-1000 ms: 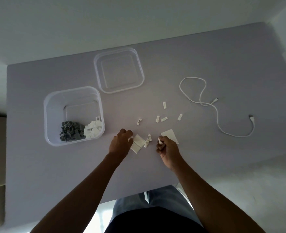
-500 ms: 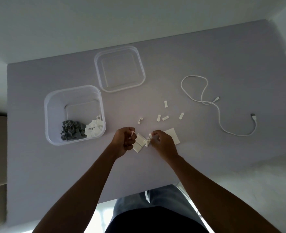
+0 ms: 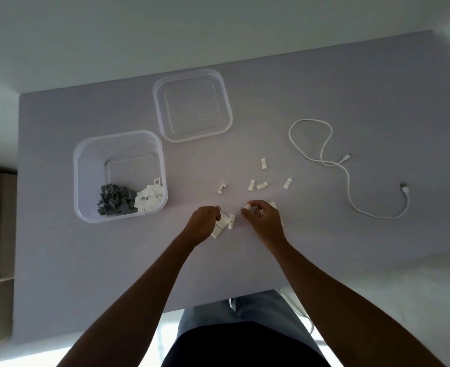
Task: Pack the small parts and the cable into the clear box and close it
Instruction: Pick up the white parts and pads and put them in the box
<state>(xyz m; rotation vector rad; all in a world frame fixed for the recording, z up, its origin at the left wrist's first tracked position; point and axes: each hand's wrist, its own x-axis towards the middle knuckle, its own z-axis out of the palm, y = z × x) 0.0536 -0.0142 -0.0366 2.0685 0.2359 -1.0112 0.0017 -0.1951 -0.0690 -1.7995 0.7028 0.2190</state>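
— Where are the small parts?

— Grey and white ones lie piled in the clear box [image 3: 120,176], at its near wall. Loose white parts [image 3: 262,185] are scattered on the table [image 3: 86,260], beside the hands.

— And the fingers?

— The right hand [image 3: 265,221] pinches a small white piece [image 3: 247,206]. The left hand [image 3: 202,223] is curled (whether it holds anything, I cannot tell), touching flat white pieces [image 3: 220,224].

— The cable?

— The cable [image 3: 348,168] lies well to the right; the lid [image 3: 192,105] lies behind the box.
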